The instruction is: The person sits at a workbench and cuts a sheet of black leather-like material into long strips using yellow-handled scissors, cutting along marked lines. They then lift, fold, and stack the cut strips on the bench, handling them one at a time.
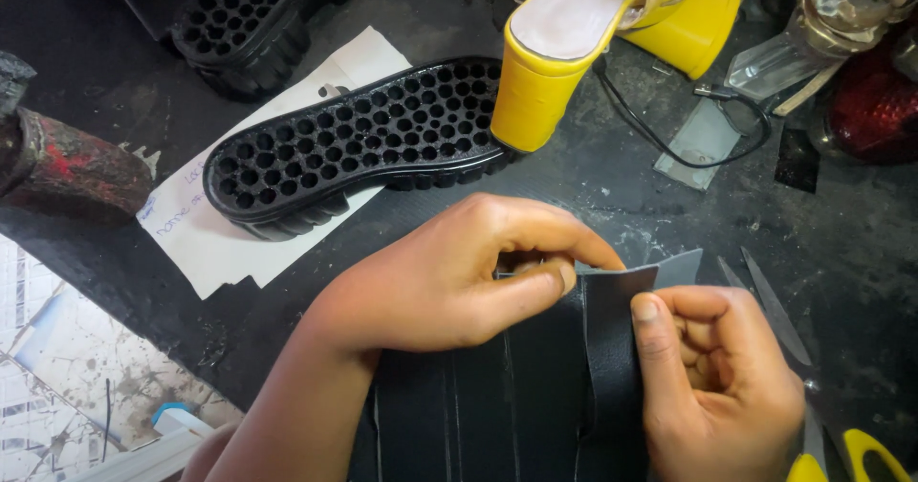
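1. The left hand (449,276) pinches the top edge of a black leather strip (607,348).
2. The right hand (717,377) grips the same strip, at 6 o'clock on the desk (612,186).
3. A black rubber sole (359,142) lies at 11 o'clock.

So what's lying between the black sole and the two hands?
Nothing much: in the head view, only bare dark bench separates the black sole from the left hand and right hand.

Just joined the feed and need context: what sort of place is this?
Probably a shoemaker's or shoe-repair workbench. A black perforated sole lies on the dark bench, a yellow block-heel shoe stands beside it, and both hands pinch a black leather sheet.
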